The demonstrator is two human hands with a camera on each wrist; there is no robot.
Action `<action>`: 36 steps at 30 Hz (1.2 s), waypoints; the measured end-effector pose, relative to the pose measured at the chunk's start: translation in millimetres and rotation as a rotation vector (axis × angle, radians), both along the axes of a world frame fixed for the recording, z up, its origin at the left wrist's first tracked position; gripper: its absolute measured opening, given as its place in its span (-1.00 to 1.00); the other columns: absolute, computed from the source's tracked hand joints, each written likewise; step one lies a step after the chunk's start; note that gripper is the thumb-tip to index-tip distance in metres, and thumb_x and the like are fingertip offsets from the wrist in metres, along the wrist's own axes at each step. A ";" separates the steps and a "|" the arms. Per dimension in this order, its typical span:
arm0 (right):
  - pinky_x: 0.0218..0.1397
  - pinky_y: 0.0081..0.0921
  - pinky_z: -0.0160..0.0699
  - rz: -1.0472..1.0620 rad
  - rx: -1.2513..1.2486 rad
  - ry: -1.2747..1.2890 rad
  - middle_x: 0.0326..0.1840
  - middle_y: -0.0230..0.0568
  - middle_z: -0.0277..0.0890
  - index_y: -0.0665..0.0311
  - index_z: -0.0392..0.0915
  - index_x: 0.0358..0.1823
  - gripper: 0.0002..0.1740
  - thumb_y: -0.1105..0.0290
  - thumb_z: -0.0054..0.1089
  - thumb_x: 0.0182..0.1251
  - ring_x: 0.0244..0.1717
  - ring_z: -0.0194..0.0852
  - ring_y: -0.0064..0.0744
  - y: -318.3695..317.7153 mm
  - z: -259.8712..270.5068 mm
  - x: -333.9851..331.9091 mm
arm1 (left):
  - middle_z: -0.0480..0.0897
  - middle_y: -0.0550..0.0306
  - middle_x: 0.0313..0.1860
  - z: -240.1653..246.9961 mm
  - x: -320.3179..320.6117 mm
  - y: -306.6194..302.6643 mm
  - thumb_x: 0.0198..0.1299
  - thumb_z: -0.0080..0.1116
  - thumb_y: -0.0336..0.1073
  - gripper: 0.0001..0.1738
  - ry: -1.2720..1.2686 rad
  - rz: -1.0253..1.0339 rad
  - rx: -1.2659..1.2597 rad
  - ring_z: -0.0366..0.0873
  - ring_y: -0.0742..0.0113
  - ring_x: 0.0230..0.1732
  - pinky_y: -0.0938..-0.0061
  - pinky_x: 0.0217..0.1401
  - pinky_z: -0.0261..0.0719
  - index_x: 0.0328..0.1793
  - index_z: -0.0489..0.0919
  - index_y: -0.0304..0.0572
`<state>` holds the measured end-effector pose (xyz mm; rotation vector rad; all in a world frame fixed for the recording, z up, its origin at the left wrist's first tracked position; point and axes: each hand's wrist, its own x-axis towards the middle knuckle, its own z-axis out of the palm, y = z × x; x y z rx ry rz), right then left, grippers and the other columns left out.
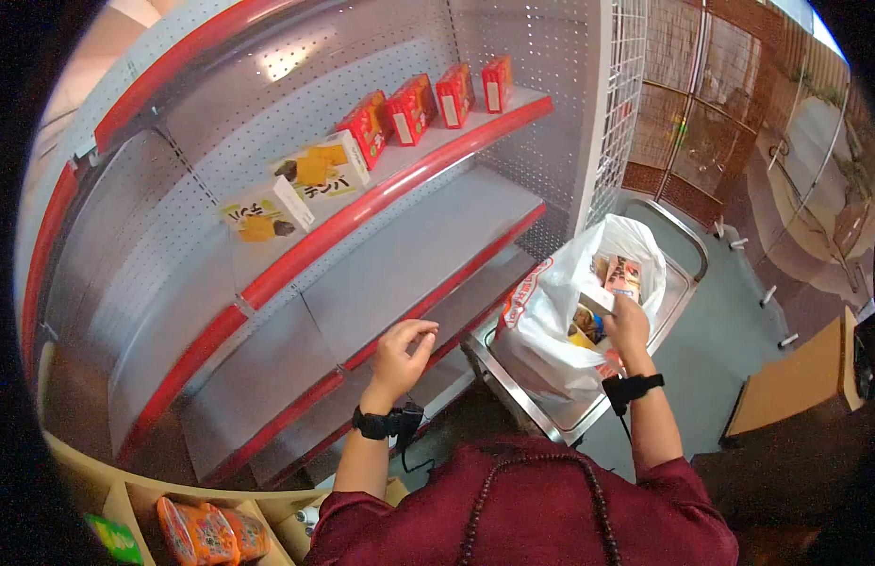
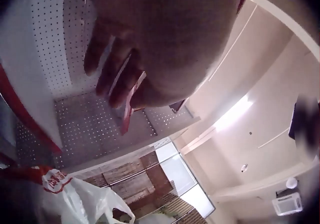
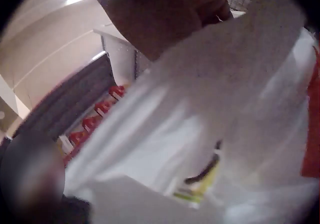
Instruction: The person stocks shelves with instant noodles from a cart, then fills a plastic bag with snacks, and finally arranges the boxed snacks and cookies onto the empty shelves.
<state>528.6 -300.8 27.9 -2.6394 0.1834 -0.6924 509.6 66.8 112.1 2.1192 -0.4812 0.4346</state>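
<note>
My right hand [image 1: 628,328] reaches into a white plastic bag [image 1: 560,325] and grips a small box [image 1: 598,300] with a pale side. Just beyond the fingers, a pink and brown packet [image 1: 624,274] stands in the bag's mouth. Folds of the bag hide most of that hand in the right wrist view. My left hand [image 1: 402,358] hovers before the lower shelves with its fingers loosely bent and nothing in them. On the upper shelf stand white and yellow biscuit boxes [image 1: 326,170] and several red boxes [image 1: 411,108].
The bag sits on a metal cart [image 1: 683,292] to the right of the shelving. A red-edged shelf [image 1: 409,245] lies below the stocked one. Orange packets [image 1: 211,533] fill a wooden compartment at lower left. A cardboard-coloured panel [image 1: 791,377] stands at right.
</note>
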 end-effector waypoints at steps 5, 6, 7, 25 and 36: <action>-0.16 -0.25 0.40 -0.063 0.016 -0.229 -0.29 0.00 0.47 0.33 0.44 -0.20 -0.63 0.45 0.08 -0.17 -0.24 0.43 -0.01 6.4 66.3 -16.7 | 0.61 0.06 -0.31 -11.6 -0.1 5.1 0.07 0.08 -0.38 -0.85 0.037 0.011 -0.047 0.55 0.29 -0.28 0.49 -0.26 0.48 -0.23 0.57 -0.24; -0.13 -0.27 0.39 -0.048 0.004 -0.294 -0.28 -0.01 0.47 0.34 0.44 -0.20 -0.62 0.47 0.08 -0.19 -0.22 0.42 -0.03 9.9 78.4 -19.5 | 0.61 0.06 -0.32 -13.8 -0.1 4.7 0.08 0.08 -0.37 -0.85 0.062 0.002 -0.084 0.55 0.29 -0.28 0.49 -0.26 0.48 -0.23 0.57 -0.24; -0.10 -0.29 0.39 -0.004 0.008 -0.386 -0.28 -0.06 0.47 0.31 0.46 -0.24 -0.64 0.54 0.09 -0.22 -0.22 0.42 -0.04 17.3 91.8 -23.1 | 0.61 0.07 -0.31 -9.8 -1.6 3.1 0.10 0.08 -0.34 -0.83 0.042 -0.005 -0.061 0.56 0.31 -0.28 0.51 -0.25 0.48 -0.21 0.57 -0.24; 0.17 -0.18 0.27 0.788 -0.075 -0.479 0.03 -0.19 0.37 0.06 0.53 -0.16 -0.62 0.47 0.27 -0.11 0.11 0.30 -0.19 133.2 86.2 -29.9 | 0.53 0.10 -0.14 -21.2 -4.7 -5.3 0.25 -0.04 -0.16 -0.59 0.478 -0.205 -0.739 0.48 0.49 -0.16 0.58 -0.13 0.43 0.06 0.33 -0.35; -0.02 -0.54 0.39 0.762 0.926 0.084 -0.01 -0.25 0.41 0.33 0.05 0.30 -0.46 0.46 -0.08 0.30 -0.06 0.38 -0.51 134.7 52.1 -7.9 | 0.44 0.07 0.04 -13.1 -7.0 6.2 0.24 -0.02 -0.26 -0.52 0.414 -0.206 -0.780 0.41 0.41 0.03 0.51 0.10 0.37 0.21 0.22 -0.36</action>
